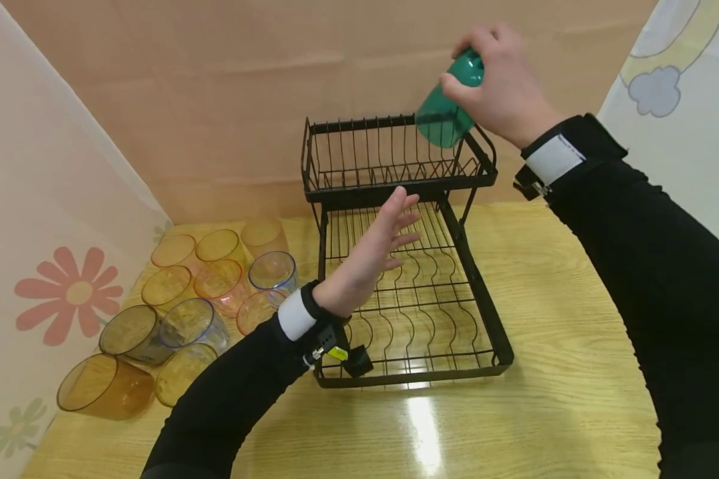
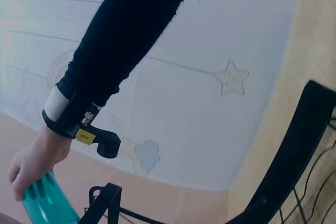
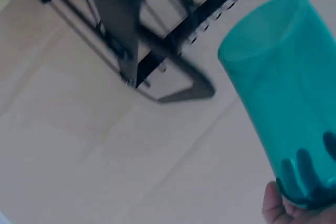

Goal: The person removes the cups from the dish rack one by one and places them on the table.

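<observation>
A teal see-through cup [image 1: 446, 110] is tilted, its mouth pointing down and left, over the right end of the rack's upper tier. My right hand [image 1: 503, 83] grips it round its base end; in the right wrist view the fingertips show through the cup [image 3: 286, 93]. The black two-tier dish rack [image 1: 503, 346] stands on the table. Above its lower tier my left hand [image 1: 368, 256] hangs with fingers extended, holding nothing. In the left wrist view, the right hand [image 2: 37, 158] and cup [image 2: 50, 203] appear at the lower left.
Several coloured see-through glasses, among them an amber one [image 1: 116, 389] and a blue-rimmed one [image 1: 194, 322], stand close together left of the rack. A peach cloth [image 1: 216, 80] hangs behind. Patterned sheets [image 1: 42, 199] flank the wooden table [image 1: 575, 319].
</observation>
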A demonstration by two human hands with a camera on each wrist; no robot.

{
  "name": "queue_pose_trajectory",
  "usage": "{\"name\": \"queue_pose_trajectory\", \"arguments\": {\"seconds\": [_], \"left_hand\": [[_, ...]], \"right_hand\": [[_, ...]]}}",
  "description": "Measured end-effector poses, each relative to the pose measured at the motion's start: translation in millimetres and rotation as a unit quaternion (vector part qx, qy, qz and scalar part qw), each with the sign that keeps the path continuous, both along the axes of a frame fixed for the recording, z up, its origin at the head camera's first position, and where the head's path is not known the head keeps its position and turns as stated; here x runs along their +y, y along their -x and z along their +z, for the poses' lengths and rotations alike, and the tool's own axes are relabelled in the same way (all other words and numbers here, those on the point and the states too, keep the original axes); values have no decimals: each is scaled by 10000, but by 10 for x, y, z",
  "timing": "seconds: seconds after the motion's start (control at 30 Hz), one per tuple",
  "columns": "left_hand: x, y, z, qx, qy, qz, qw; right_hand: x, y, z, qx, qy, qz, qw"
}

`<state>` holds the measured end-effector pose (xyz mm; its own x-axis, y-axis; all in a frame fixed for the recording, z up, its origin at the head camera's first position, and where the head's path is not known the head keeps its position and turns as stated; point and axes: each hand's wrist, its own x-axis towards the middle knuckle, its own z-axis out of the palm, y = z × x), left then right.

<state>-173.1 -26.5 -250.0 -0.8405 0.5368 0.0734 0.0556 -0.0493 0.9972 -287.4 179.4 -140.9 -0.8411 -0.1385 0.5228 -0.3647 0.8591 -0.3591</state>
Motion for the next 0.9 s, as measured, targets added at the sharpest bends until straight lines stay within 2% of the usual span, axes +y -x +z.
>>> {"name": "queue_pose_trajectory", "arguments": {"seconds": [0.07,0.17,0.27,0.4,0.57,0.7,0.77,0.9], "left_hand": [[35,-23,-15,-246,-235,46,9994],[95,-64,-43,-665,-601,156,9959],[158,-120,-59,-1016,-900,301,9903],[247,-201,-63,-1332,-1269,501,9817],[365,-288,-61,-1578,-1720,787,9692],[481,-343,-70,-1742,-1941,1014,9600],[538,-360,-72,-1811,-2045,1152,9551],[619,-375,-81,-1899,-2289,1455,9436]], "right_hand": [[7,-88,-38,157,533,7,9985],[7,-229,-101,327,1459,112,9887],[-1,-362,-159,572,2364,338,9694],[-35,-525,-231,873,3219,584,9409],[-101,-682,-411,1004,3930,847,9101],[-167,-804,-621,761,4489,1146,8829],[-202,-874,-722,639,4662,1230,8738],[-260,-1021,-886,596,4850,1321,8624]]}}
